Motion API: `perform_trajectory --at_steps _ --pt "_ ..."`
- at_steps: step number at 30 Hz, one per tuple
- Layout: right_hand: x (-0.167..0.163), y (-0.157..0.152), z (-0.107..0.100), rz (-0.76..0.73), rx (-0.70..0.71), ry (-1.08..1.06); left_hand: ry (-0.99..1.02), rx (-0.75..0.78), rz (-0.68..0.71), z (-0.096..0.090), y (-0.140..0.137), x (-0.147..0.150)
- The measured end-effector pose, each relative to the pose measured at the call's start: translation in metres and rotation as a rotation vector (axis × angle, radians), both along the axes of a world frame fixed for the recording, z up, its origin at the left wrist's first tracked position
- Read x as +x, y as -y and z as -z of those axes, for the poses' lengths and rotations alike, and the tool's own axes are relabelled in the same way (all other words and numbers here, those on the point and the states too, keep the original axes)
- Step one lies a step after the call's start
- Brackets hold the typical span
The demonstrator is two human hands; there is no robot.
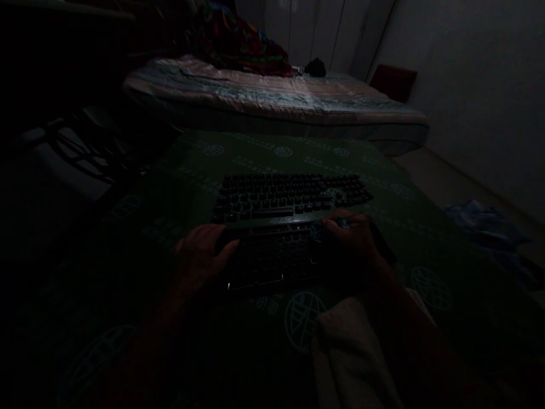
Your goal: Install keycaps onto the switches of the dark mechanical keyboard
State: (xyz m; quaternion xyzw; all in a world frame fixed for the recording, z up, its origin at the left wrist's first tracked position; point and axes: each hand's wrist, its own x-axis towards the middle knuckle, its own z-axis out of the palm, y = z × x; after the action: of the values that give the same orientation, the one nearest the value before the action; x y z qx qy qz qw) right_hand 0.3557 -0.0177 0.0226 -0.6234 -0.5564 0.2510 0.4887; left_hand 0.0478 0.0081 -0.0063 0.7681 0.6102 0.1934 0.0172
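Left hand [200,250]: set at the left end of a dark keyboard [272,255], back of the hand uppermost, thumb reaching inward over the top face, fingers bent about the far left corner. Grip: closed on that end. Left forearm: slanting in from the lower left, mostly lost in shadow.

Right hand [355,236]: over the keyboard's right end, knuckles up, fingers curled in, thumb and forefinger brought together near the far edge. Grip: drawn in tight; whether it held some small item, I could not tell in that gloom. Right forearm: running up from the lower right, wrist lower than the knuckles, above a pale cloth [351,341].

Keyboard: one, lying lengthwise between the two hands on a bench [170,187] with a green surface printed with white globes and lettering. Its near edge caught thin glints of light.

Keys [272,190]: one set, black, laid out in rows just beyond the keyboard, green showing through the gaps.

Beyond the bench: one bed [272,105] with a striped cover, bearing a red patterned blanket [251,48] and a dark bundle [315,67]. Floor, right: crumpled bluish cloth [485,224].
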Motion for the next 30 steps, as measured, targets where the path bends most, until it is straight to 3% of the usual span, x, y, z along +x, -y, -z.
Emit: perform_trajectory --at_steps 6,12,16,24,30 --pt "0.001 0.005 -0.005 0.092 -0.095 -0.035 -0.013 -0.031 -0.002 -0.003 0.001 0.001" --pt "-0.003 0.004 -0.006 -0.004 -0.063 -0.024 -0.006 -0.023 0.007 -0.004 0.003 0.001" --pt "0.002 0.003 0.000 0.075 -0.137 -0.033 -0.008 -0.007 0.000 -0.002 0.002 0.001" --pt "0.002 0.003 -0.005 0.190 -0.015 0.044 -0.016 -0.003 -0.005 -0.002 0.003 0.003" --pt "-0.017 -0.010 -0.011 0.154 -0.053 -0.010 -0.039 -0.019 -0.039 -0.005 0.005 0.006"
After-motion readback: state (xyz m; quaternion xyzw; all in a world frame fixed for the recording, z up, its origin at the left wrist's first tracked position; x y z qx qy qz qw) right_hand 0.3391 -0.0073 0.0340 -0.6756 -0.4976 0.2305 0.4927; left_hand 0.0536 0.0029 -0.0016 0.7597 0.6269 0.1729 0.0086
